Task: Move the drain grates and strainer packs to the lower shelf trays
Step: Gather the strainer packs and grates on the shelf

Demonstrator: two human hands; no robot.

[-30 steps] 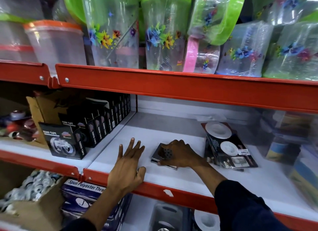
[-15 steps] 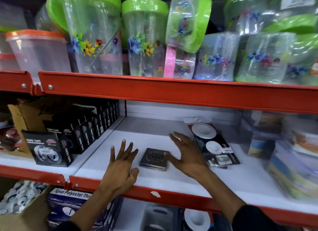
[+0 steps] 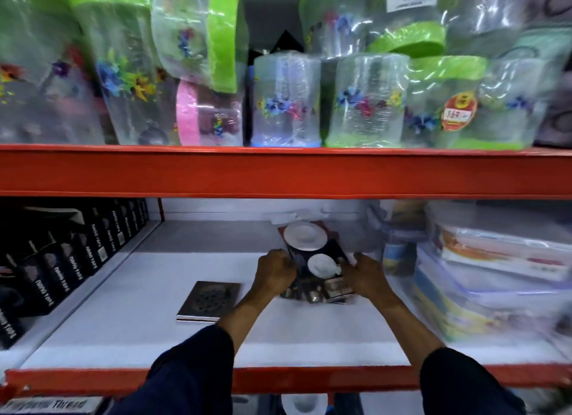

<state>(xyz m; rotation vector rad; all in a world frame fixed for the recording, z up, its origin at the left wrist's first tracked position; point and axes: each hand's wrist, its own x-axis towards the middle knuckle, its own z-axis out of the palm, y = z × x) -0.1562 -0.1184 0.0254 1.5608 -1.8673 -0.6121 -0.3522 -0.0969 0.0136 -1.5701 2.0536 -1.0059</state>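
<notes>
Fingers (image 3: 280, 264) of the left hand (image 3: 274, 273) curl around the left edge of the strainer pack (image 3: 315, 260); those of the right hand (image 3: 363, 273) close on its right edge, so both hands grip the one dark card, which carries two white round strainers, one above the other. Pack position: middle shelf (image 3: 154, 306), right of centre, near end apparently over a small blurred pile of similar packs (image 3: 322, 294); whether it is lifted clear cannot be told. Drain grate (image 3: 209, 300): square, metal, lying flat on the white shelf surface, just left of the left wrist, untouched. Open room: bare shelf in front of and behind the grate, and along the front lip. Left boundary: row of black tape boxes (image 3: 71, 260). Right boundary: stacked clear lidded containers (image 3: 483, 278), close beside the right hand. Overhead: red shelf beam (image 3: 278, 171), bearing wrapped plastic jars (image 3: 288, 102).
</notes>
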